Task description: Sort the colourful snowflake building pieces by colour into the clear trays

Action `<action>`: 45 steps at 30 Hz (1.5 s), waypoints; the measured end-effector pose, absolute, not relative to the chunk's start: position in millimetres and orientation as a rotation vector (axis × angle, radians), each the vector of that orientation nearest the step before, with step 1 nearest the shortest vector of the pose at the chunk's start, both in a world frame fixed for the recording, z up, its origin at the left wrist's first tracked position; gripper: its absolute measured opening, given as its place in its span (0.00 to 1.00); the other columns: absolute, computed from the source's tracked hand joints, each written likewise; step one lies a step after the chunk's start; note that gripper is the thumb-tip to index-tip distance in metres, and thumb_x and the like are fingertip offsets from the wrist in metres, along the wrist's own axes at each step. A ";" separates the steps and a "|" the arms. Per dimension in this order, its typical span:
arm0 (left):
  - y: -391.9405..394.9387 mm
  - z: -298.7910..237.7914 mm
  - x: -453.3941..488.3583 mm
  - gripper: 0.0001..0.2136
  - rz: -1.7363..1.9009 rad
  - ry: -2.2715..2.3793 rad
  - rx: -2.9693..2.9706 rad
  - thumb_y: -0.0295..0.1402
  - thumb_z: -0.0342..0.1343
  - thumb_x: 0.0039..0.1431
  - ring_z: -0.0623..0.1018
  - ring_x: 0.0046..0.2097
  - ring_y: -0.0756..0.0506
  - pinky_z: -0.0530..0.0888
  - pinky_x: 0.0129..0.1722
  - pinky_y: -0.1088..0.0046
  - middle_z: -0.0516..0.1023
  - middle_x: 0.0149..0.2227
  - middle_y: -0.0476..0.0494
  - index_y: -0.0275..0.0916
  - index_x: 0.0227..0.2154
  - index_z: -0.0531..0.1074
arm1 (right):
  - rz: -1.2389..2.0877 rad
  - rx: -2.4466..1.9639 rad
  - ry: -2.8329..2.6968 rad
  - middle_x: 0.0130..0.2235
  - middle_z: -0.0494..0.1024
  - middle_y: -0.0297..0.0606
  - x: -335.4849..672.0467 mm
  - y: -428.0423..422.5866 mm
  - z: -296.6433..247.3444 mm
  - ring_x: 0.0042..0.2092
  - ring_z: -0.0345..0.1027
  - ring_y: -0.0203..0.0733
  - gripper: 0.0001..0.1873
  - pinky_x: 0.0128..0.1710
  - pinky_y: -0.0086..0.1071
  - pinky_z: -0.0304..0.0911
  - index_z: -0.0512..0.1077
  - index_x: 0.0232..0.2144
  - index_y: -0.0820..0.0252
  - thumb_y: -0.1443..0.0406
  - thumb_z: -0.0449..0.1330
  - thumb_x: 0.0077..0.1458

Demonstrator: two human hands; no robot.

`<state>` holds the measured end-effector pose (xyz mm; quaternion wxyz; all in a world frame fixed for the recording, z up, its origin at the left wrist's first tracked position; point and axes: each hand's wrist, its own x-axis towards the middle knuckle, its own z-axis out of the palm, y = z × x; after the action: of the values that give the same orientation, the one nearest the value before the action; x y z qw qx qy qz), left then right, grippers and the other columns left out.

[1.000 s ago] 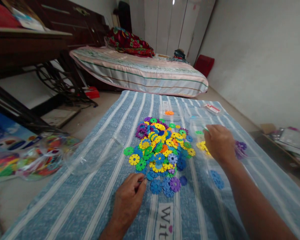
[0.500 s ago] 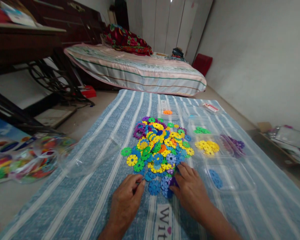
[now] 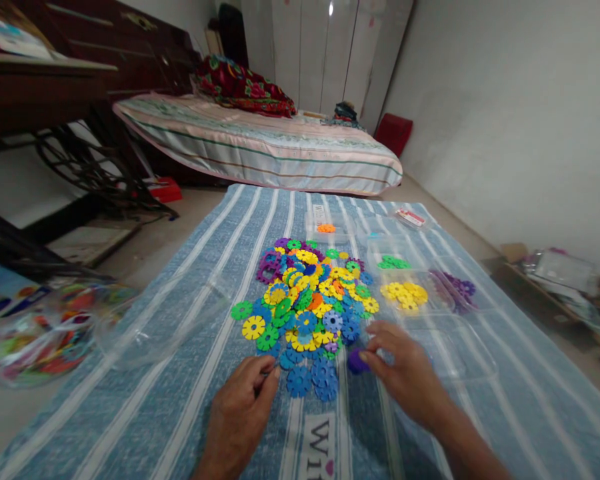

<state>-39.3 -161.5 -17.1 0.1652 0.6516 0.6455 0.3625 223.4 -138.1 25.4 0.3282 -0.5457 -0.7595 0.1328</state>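
A mixed heap of notched plastic discs (image 3: pixel 305 303) lies on the striped cloth (image 3: pixel 180 400), in yellow, green, blue, purple and orange. My right hand (image 3: pixel 405 367), just right of the heap's near edge, pinches a purple disc (image 3: pixel 357 361) between thumb and fingers. At the heap's near left, my left hand (image 3: pixel 243 407) has thumb and forefinger pressed together; what is between them, if anything, is too small and dark to make out. Several blue discs (image 3: pixel 325 380) lie between the two hands.
To the right stand clear plastic boxes with orange discs (image 3: pixel 326 229), green discs (image 3: pixel 393 263), yellow discs (image 3: pixel 405 295) and purple discs (image 3: pixel 460 290). The nearest box (image 3: pixel 483 373) is partly behind my right hand. A clear plastic bag (image 3: pixel 165 327) lies left; a bed (image 3: pixel 280 150) is beyond.
My right hand has drawn away from the heap with the purple disc, which now shows more fully. My left hand stays pinched at nearly the same spot. The whole view has shifted slightly.
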 end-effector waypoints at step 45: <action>-165.6 -12.6 -34.7 0.09 0.978 1.842 1.840 0.39 0.50 0.56 0.75 0.27 0.50 0.73 0.31 0.75 0.76 0.29 0.51 0.42 0.31 0.73 | 0.157 -1.496 -2.131 0.54 0.69 0.52 158.5 -170.0 -14.4 0.59 0.57 0.57 0.13 0.54 0.54 0.59 0.73 0.39 0.63 0.69 0.61 0.49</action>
<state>-34.7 -165.6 -12.6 0.1790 0.6508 0.6516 0.3460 158.5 -170.0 -14.4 0.2637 -0.5532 -0.7881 0.0582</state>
